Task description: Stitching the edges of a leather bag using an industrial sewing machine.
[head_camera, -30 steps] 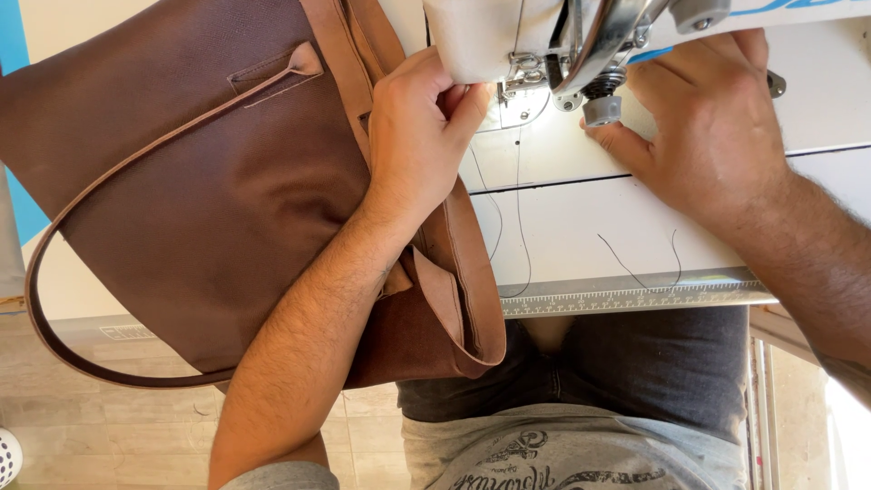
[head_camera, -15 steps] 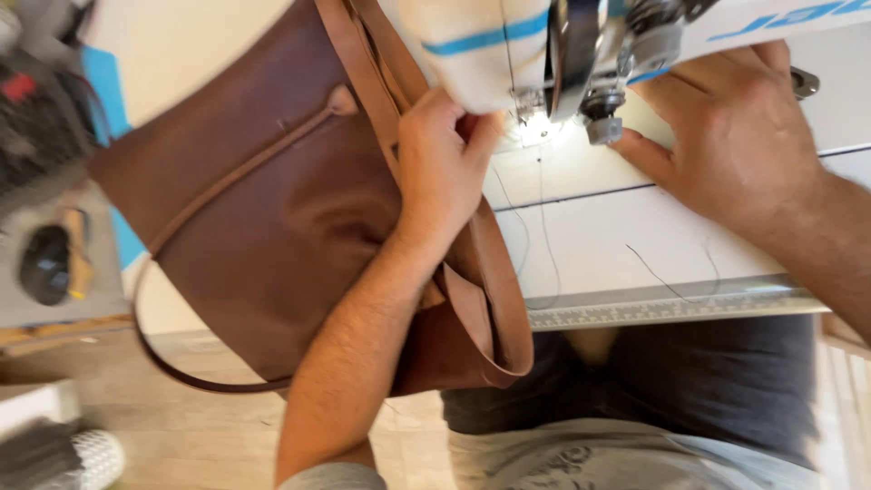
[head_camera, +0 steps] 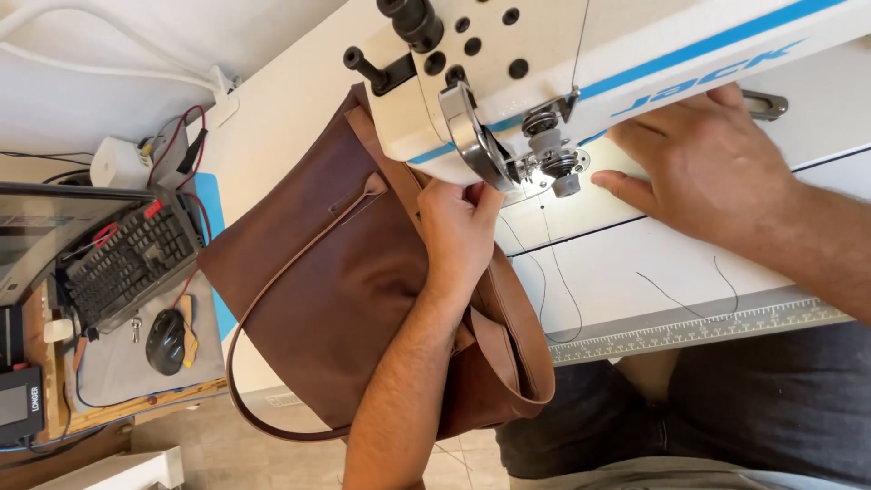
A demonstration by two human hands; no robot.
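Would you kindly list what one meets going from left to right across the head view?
Keyboard → mouse → brown bag → left hand → right hand.

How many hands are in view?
2, both the person's own. The left hand grips the brown leather bag beside the needle; the right hand lies flat on the sewing machine's white bed.

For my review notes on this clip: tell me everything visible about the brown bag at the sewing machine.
The brown bag looks like smooth leather, a soft tote with a long thin strap looping below it and a zip pocket on its face. It lies flat, hanging over the left edge of the white sewing table, its upper edge tucked under the sewing machine. The left hand grips its edge near the needle; the right hand rests flat on the table, apart from it.
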